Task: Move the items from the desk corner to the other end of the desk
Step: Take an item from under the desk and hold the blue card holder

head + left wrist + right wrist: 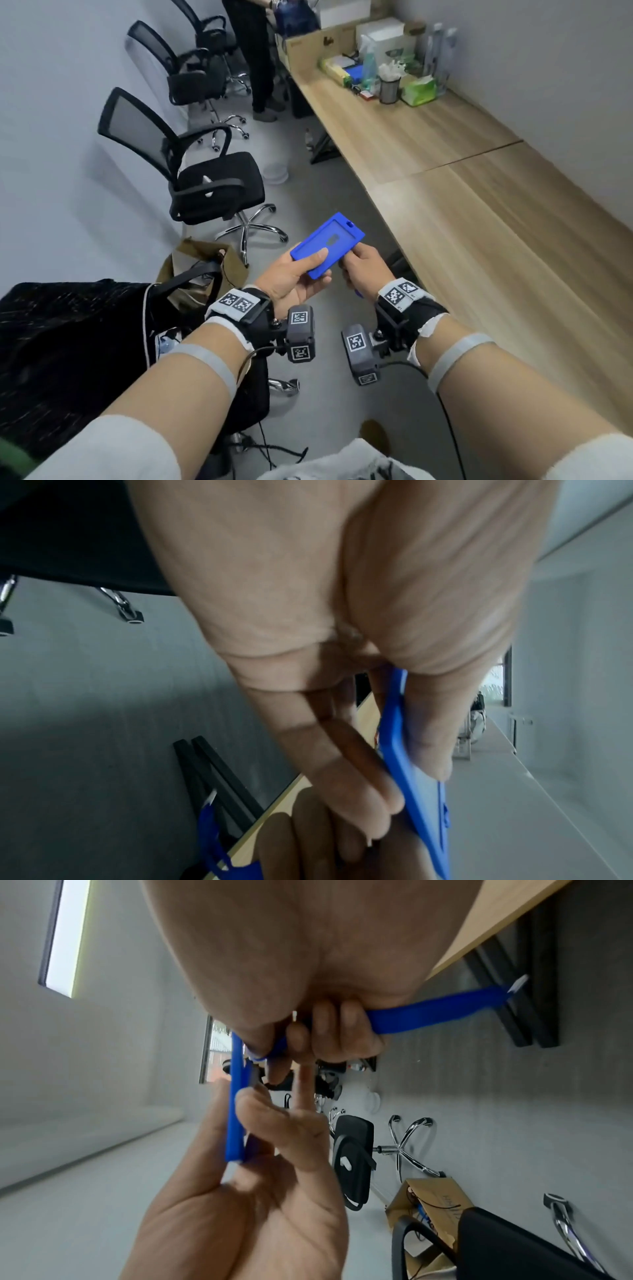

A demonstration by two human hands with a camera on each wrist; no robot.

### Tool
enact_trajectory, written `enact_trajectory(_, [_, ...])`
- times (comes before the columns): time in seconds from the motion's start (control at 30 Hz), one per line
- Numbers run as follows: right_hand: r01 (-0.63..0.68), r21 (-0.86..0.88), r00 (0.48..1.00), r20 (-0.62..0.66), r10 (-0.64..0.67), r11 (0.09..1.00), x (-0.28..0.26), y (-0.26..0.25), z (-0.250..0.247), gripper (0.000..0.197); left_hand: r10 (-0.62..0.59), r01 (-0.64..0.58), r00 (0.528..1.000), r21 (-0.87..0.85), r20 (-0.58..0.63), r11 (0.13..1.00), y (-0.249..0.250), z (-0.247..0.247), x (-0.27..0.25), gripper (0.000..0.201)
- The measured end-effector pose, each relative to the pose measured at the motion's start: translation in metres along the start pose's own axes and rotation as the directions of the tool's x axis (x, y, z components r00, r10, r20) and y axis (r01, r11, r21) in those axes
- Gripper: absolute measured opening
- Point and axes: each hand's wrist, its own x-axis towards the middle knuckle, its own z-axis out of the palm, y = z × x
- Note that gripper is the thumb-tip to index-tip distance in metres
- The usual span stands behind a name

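A blue badge holder (329, 240) is held flat in the air over the floor, left of the wooden desk (479, 222). My left hand (298, 274) pinches its near end, thumb on top and fingers beneath. My right hand (363, 267) meets its right edge with curled fingers. In the right wrist view those right hand (308, 947) fingers are wrapped round a blue lanyard strap (438, 1007), and the badge holder (234, 1110) shows edge-on. The left wrist view shows the badge holder (411, 764) edge-on between thumb and fingers.
A cluster of items (387, 75) with boxes, a mesh cup and tissues stands at the desk's far end. Black office chairs (212, 185) line the left wall. A person (253, 51) stands at the back. A brown bag (202, 263) sits on the floor.
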Motion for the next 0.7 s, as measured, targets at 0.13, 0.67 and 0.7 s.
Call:
enact_trajectory(0.13, [-0.012,-0.064,0.986,0.167,0.022,0.998,0.051,-0.021,0.008,0.032,-0.002,0.001,0.998,-0.011,-0.063,1.000,0.032,-0.019,0.041,0.043])
enact_trajectory(0.67, [0.027,-0.462,0.967,0.237,0.094,0.886,0.343,-0.080,0.059,0.026,0.088,-0.072,0.988,0.134,-0.124,0.988,0.187,-0.122,0.304,0.020])
enact_trajectory(0.7, [0.057,-0.510,0.968,0.239,0.078,0.858,0.364,-0.092,0.062,0.026,0.091,-0.066,0.989,0.202,-0.119,0.977,0.200,-0.130,0.321,0.023])
